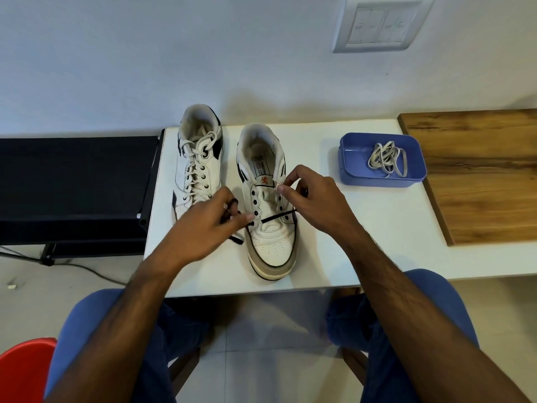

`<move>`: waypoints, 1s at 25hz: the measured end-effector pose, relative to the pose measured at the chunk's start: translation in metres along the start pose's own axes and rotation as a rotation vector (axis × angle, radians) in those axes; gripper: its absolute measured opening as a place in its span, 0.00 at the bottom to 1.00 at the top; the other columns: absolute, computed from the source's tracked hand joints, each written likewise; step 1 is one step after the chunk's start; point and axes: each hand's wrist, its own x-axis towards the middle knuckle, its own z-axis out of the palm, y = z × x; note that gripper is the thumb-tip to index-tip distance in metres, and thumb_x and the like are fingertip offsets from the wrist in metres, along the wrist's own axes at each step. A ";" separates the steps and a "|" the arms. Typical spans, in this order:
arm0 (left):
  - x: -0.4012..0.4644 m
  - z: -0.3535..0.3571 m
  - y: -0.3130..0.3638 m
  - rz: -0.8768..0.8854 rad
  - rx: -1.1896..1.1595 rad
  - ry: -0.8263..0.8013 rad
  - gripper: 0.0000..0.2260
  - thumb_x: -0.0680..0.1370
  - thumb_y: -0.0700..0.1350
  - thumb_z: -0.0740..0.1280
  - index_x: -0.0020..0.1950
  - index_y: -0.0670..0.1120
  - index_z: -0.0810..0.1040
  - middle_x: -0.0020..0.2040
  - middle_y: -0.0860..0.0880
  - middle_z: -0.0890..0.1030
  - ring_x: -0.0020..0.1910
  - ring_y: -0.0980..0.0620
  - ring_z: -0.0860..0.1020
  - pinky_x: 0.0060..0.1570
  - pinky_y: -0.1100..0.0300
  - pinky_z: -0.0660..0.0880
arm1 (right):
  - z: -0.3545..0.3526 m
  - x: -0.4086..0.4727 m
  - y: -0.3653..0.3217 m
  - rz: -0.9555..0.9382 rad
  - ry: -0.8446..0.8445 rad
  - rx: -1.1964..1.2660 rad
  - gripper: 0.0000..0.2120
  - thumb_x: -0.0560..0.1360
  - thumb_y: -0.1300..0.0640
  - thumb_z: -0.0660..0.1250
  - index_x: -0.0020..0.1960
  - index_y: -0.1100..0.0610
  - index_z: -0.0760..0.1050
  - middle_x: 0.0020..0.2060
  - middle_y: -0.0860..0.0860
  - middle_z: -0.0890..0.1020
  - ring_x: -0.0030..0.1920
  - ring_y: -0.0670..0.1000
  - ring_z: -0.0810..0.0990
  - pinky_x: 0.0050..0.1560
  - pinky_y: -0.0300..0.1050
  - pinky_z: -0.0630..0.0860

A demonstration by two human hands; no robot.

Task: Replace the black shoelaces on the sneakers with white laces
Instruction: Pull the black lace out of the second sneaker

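Two white sneakers stand on the white table (363,242), toes toward me. The left sneaker (197,164) is laced in white. The right sneaker (268,199) has a black lace (276,217) running only across its lowest eyelets. My left hand (203,228) grips one bunched end of the black lace beside the shoe's left side. My right hand (313,199) pinches the other end of that lace at the shoe's right eyelet row. A loose white lace (388,159) lies coiled in a blue tray (353,167) to the right.
A wooden board (479,175) lies on the table's right part. A black rack (72,181) stands left of the table. A red stool (23,370) is at the lower left, and my knees are under the table's front edge.
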 end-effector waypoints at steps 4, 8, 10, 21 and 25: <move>0.000 0.006 0.005 0.088 0.532 0.010 0.17 0.80 0.64 0.62 0.55 0.51 0.70 0.35 0.57 0.76 0.37 0.53 0.77 0.34 0.57 0.69 | 0.000 0.001 0.000 -0.014 0.003 0.001 0.06 0.80 0.45 0.67 0.48 0.47 0.75 0.26 0.46 0.77 0.30 0.46 0.75 0.35 0.50 0.73; 0.000 0.007 0.001 0.137 0.327 -0.137 0.10 0.83 0.55 0.64 0.48 0.51 0.79 0.39 0.58 0.83 0.42 0.58 0.81 0.43 0.56 0.76 | 0.000 0.002 0.002 -0.022 0.000 -0.001 0.04 0.80 0.46 0.67 0.49 0.46 0.75 0.29 0.48 0.79 0.33 0.50 0.79 0.39 0.55 0.79; -0.002 0.004 0.004 0.145 -0.212 -0.117 0.09 0.83 0.44 0.65 0.44 0.46 0.80 0.38 0.57 0.82 0.38 0.60 0.80 0.42 0.60 0.75 | 0.000 0.002 0.003 -0.022 -0.001 -0.007 0.05 0.80 0.46 0.67 0.49 0.46 0.75 0.30 0.48 0.80 0.34 0.51 0.81 0.41 0.57 0.80; -0.001 0.006 -0.003 0.021 0.013 -0.103 0.11 0.80 0.56 0.66 0.50 0.51 0.69 0.31 0.49 0.79 0.25 0.54 0.72 0.29 0.58 0.71 | 0.001 0.001 0.002 -0.025 -0.015 -0.001 0.03 0.81 0.48 0.66 0.50 0.46 0.75 0.31 0.49 0.81 0.35 0.51 0.83 0.43 0.58 0.81; 0.004 0.013 -0.005 0.133 0.307 -0.067 0.12 0.81 0.60 0.63 0.48 0.53 0.74 0.37 0.54 0.82 0.33 0.56 0.78 0.38 0.52 0.77 | 0.001 0.001 0.001 -0.022 -0.015 0.003 0.05 0.80 0.46 0.66 0.50 0.46 0.74 0.31 0.49 0.81 0.35 0.51 0.83 0.42 0.57 0.81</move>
